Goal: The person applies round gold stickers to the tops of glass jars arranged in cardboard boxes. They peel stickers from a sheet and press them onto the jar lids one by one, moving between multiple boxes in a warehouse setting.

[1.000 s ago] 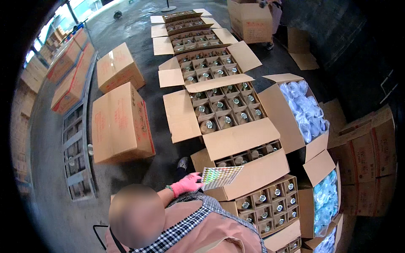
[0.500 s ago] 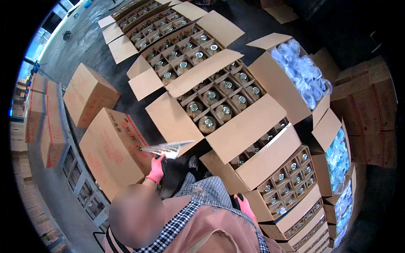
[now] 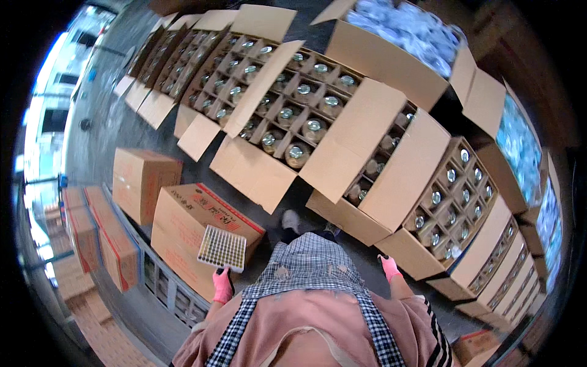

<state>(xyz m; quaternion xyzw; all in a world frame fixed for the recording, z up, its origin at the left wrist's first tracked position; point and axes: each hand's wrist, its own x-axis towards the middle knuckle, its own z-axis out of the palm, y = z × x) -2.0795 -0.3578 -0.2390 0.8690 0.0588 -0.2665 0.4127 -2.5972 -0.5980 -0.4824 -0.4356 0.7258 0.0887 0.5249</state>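
Observation:
My left hand (image 3: 222,286), in a pink glove, grips the near edge of a shallow white tray (image 3: 222,266). The tray is divided into a grid of many small round yellowish pieces. It is held above a closed brown carton (image 3: 173,235). My right hand (image 3: 389,268), gloved in pink with a dark palm, hangs low at my right side with its fingers loosely apart. Nothing shows in it. Nearest to it is an open carton (image 3: 408,252) of clear glass bottles with shiny tops, standing in cardboard dividers.
A row of open cartons with flaps spread (image 3: 353,144) runs from far left to near right, filled with glass bottles. Behind it stand cartons holding bluish plastic-wrapped items (image 3: 403,30). More closed cartons (image 3: 137,183) and a grey pallet (image 3: 174,284) are at left.
My view has turned and my body has moved, so the cartons appear shifted. The tray, seen nearly edge-on before, now shows its top face. My left hand still holds it.

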